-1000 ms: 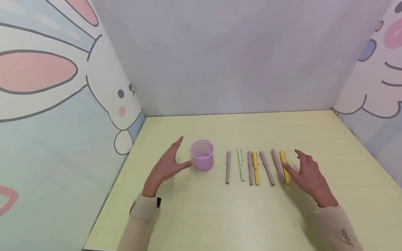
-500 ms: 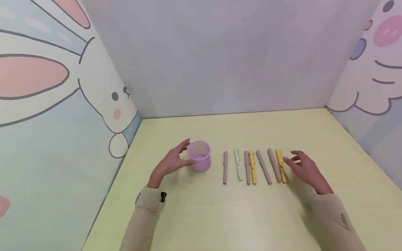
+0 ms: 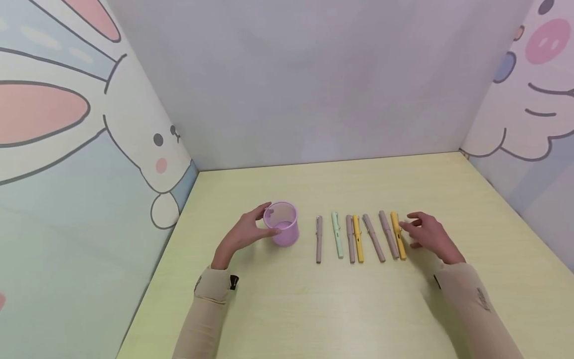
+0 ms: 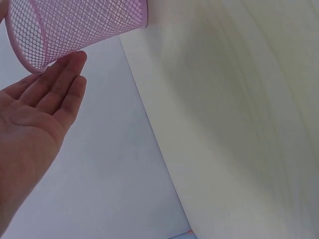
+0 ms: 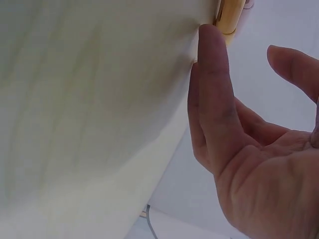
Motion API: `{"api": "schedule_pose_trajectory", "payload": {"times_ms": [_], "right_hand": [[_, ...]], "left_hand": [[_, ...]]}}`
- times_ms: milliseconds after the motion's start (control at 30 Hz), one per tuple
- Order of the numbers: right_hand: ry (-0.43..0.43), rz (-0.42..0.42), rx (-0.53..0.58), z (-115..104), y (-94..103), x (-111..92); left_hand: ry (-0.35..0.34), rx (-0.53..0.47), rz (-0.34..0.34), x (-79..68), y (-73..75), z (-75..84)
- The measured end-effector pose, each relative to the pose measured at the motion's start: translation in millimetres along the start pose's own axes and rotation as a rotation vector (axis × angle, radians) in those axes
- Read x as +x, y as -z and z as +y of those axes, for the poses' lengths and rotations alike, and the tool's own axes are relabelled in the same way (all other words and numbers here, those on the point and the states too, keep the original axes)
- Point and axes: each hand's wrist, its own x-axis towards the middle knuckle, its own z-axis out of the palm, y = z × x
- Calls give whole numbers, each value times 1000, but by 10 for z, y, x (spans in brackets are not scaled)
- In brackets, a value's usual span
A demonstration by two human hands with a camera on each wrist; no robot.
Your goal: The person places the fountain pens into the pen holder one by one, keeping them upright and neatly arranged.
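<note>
A pink-purple mesh pen holder [image 3: 286, 234] stands upright on the table. My left hand [image 3: 245, 231] holds it from the left, thumb across the near side and fingers around the far side. The left wrist view shows fingers of this hand [image 4: 37, 112] against the mesh wall, the thumb mostly out of frame. Beside the rightmost yellow pen [image 3: 398, 235], my right hand [image 3: 431, 233] hovers low with its fingers loosely bent and nothing held. In the right wrist view a fingertip lies close to that pen [image 5: 230, 16]; contact cannot be told.
Left of that pen lie mauve pens [image 3: 388, 234], another yellow pen [image 3: 358, 239] and a pale green pen [image 3: 337, 235], in a loose row. One mauve pen [image 3: 319, 240] is nearest the holder. Walls with cartoon animals [image 3: 148, 144] border the pale table [image 3: 287, 304].
My left hand has moved right, closing from beside the pen holder to around it. My right hand has drawn its fingers in beside the yellow pen. The head view has shifted slightly.
</note>
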Motion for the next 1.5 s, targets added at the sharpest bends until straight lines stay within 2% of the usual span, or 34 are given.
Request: {"api": "schedule_pose_trajectory", "payload": {"times_ms": [367,733,1000,1267,1500], "right_hand": [[-13,-43,61,-59,4,111],[-85,-34,21,-42,-33,288],[-87,-46,-34,-76,-29,334],[-80,-45,24,-51,-13,330],[-32,-44,115,-13,33,278]], "left_hand": [[-7,-22,10,-13,-9,27],[-13,-25,5,-10,-16,12],[-17,-26,6,-4,-8,9],[-17,-28,-1,5,-11,-9],[-13,-29,-3,3,1,-1]]}}
